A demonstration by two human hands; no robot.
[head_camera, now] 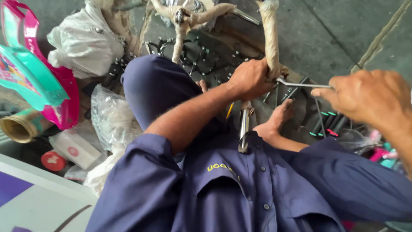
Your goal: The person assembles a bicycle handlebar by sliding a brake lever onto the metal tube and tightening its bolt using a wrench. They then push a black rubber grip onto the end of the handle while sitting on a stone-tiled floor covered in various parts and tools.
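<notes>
My left hand (251, 79) clamps the paper-wrapped tube (270, 38) above my lap; my right hand (369, 96) is closed on the bent metal key (300, 84) at its base. If the key slips out, my knuckles could hit the frame.

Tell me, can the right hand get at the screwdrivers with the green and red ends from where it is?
Probably yes. The right hand holds a thin metal tool just above the screwdrivers, with nothing between, but it would have to free its grip first.
</notes>
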